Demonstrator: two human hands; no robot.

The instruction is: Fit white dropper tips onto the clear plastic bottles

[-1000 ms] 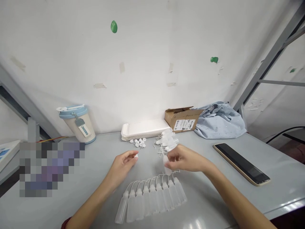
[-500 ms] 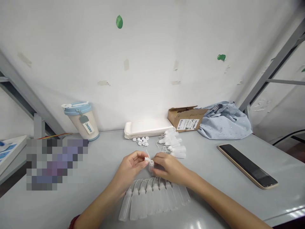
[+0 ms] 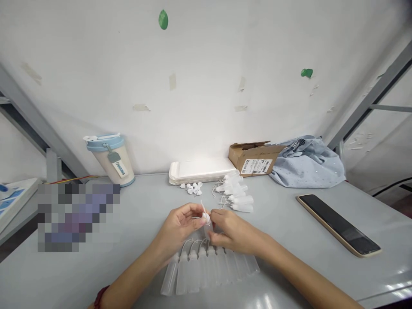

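Note:
Between my hands a small translucent plastic bottle (image 3: 207, 231) stands upright, partly hidden by my fingers. My right hand (image 3: 230, 226) is closed around its right side. With thumb and fingertips, my left hand (image 3: 185, 219) pinches a white cap (image 3: 206, 218) at the bottle's mouth; a thin stem sticks up from it. Whether the cap is seated cannot be made out. Just below my hands lies a row of several similar bottles (image 3: 202, 270) with white tops and thin cords. Beyond my fingers is a small heap of white caps (image 3: 193, 188).
More bottles with cords (image 3: 238, 195) lie behind my right hand. A white stack of flat boxes (image 3: 202, 168) and an open cardboard box (image 3: 257, 161) line the wall, beside a blue cloth (image 3: 305, 167). A tumbler (image 3: 112, 161) stands left; a phone (image 3: 337, 225) lies right.
My left hand has brought the white cap from beside the bottle's open mouth onto it. My right hand keeps hold of the bottle. The view has shifted slightly.

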